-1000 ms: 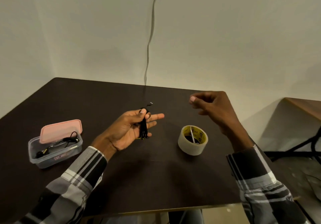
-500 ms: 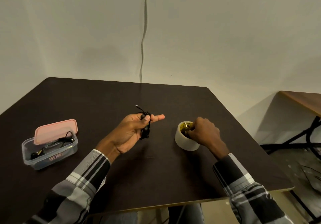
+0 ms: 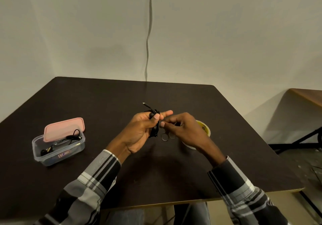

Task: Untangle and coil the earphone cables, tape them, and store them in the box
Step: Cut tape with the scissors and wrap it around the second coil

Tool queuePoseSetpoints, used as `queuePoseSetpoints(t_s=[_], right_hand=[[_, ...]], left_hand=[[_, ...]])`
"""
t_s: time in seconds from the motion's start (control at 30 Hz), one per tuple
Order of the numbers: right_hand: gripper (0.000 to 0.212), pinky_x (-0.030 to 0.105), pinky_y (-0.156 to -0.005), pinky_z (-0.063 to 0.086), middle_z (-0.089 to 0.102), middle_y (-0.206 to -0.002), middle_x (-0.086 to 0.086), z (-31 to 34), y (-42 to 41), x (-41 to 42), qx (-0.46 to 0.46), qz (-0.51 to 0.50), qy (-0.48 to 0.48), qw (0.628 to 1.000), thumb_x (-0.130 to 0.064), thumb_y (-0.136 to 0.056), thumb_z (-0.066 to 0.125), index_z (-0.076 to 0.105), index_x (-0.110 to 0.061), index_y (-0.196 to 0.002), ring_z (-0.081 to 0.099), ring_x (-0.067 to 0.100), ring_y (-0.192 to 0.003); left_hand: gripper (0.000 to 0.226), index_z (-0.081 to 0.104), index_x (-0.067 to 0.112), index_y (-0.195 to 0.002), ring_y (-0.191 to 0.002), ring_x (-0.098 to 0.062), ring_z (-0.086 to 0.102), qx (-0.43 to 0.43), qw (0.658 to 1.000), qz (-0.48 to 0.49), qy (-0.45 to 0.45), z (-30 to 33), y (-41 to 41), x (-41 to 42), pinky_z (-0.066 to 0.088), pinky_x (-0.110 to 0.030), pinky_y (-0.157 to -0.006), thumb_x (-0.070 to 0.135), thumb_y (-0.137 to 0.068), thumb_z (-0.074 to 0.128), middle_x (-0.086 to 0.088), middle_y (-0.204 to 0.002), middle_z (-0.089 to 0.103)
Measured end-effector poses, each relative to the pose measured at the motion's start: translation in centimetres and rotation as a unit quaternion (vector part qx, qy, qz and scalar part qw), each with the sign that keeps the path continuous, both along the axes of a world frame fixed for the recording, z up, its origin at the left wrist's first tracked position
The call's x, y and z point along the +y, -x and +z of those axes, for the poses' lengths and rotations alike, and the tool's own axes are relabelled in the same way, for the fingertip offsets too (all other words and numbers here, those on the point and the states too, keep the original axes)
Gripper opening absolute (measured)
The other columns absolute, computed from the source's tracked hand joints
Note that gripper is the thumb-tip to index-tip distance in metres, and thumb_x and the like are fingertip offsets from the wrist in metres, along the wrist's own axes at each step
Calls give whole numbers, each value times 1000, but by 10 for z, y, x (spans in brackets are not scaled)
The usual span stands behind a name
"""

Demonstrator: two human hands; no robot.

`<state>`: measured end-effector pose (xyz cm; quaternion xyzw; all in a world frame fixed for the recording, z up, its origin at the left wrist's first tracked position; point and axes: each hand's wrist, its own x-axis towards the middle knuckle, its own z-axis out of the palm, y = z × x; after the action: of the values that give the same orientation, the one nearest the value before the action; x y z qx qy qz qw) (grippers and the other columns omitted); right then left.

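**Earphone bundle held, tape strip at the right fingertips**

Hands meet above the middle of the dark table [image 3: 87, 102]. The left hand [image 3: 139, 131] is curled round a coiled black earphone cable [image 3: 155, 128], thumb pressed on the bundle and index finger pointing out to the right. 1 loose end with a small plug sticks up and left from the top of the bundle. The right hand [image 3: 183, 128] is just beside it, fingers bent, thumb and forefinger pinched close together right next to the cable. A clear, curled strip of tape [image 3: 165, 136] hangs below those fingertips; whether the fingers actually grip it I cannot tell for sure, though it appears to hang from them.

The tape roll [image 3: 204, 128] lies flat on the table behind and under the right hand, mostly hidden, with its yellow core showing at the right.

Well to the left stands the clear plastic box [image 3: 59, 150]. Its pink lid [image 3: 63, 128] rests tilted across the back rim, leaving the front part uncovered. Inside lies another black earphone [image 3: 66, 140], its cable looping up above the rim.

Both sleeves are grey, black and white plaid. A grey cord [image 3: 149, 32] runs down the wall behind the table. The edge of a 2nd, brown table [image 3: 308, 95] shows at far right.
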<state>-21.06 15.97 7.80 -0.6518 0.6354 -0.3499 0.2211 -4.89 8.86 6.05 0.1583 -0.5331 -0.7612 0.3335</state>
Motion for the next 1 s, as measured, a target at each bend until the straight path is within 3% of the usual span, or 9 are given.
queuePoseSetpoints(t_s=[0.07, 0.13, 0.23, 0.4, 0.53, 0.67, 0.8, 1.0], right_hand=[[22, 26, -59, 48, 70, -70, 11, 0, -9, 1, -87, 15, -6, 996, -24, -96, 65, 78, -10, -85, 59, 9, -58], [29, 22, -55, 43, 68, -71, 13, 0, -15, 4, -183, 3, -25, 983, -24, -95, 66, 74, 3, -90, 58, 9, -58], [28, 22, -53, 40, 71, -78, 8, -4, -18, 6, -306, -15, -104, 946, -31, -95, 65, 75, -6, -102, 62, 11, -61], [24, 19, -53, 45, 75, -93, 9, -7, -23, 11, -441, 19, -160, 883, -20, -95, 63, 69, -11, -117, 67, 11, -67], [22, 18, -49, 46, 75, -99, 9, -8, -29, 16, -460, 29, -161, 873, -11, -89, 69, 65, -12, -111, 67, 13, -69], [27, 17, -48, 46, 75, -96, 7, -5, -33, 17, -450, 26, -157, 879, -11, -83, 75, 69, -12, -108, 64, 10, -67], [39, 20, -51, 49, 74, -92, 4, -5, -40, 17, -445, 4, -146, 884, -19, -66, 80, 70, -12, -103, 65, 12, -72], [40, 20, -51, 51, 75, -100, 12, -5, -46, 15, -454, 4, -148, 878, -9, -80, 77, 64, -8, -117, 69, 15, -71]], left_hand=[[21, 60, -4, -96, -114, -26, 65, 2, 1000, 26, 6, 2, -1, 2, 54, -36, -94, 14, -92, 51, -16, -121, 68], [16, 61, -2, -95, -99, -22, 71, 3, 998, 63, 0, 3, -4, 2, 58, -30, -82, 9, -95, 49, -11, -106, 74], [14, 63, 3, -91, -88, -16, 70, 11, 995, 95, 0, 6, -9, -3, 59, -28, -76, 9, -94, 50, -5, -89, 73], [13, 64, 3, -90, -98, -16, 69, 22, 993, 115, 13, 9, -12, -6, 58, -28, -74, 7, -93, 52, -8, -87, 71], [16, 65, 8, -90, -107, -17, 66, 11, 991, 129, 37, 6, -12, -9, 54, -33, -88, 20, -83, 58, -5, -89, 74], [12, 65, 8, -90, -106, -12, 67, 6, 990, 131, 50, 7, -11, -7, 53, -23, -81, 13, -92, 54, -5, -92, 75], [17, 65, 9, -89, -103, -6, 68, -2, 988, 135, 76, 11, -10, -5, 48, -24, -85, 7, -96, 50, -3, -90, 76], [17, 65, 8, -91, -104, -4, 67, -26, 986, 123, 109, 11, -13, -3, 51, -22, -82, 7, -98, 49, -6, -98, 75]])
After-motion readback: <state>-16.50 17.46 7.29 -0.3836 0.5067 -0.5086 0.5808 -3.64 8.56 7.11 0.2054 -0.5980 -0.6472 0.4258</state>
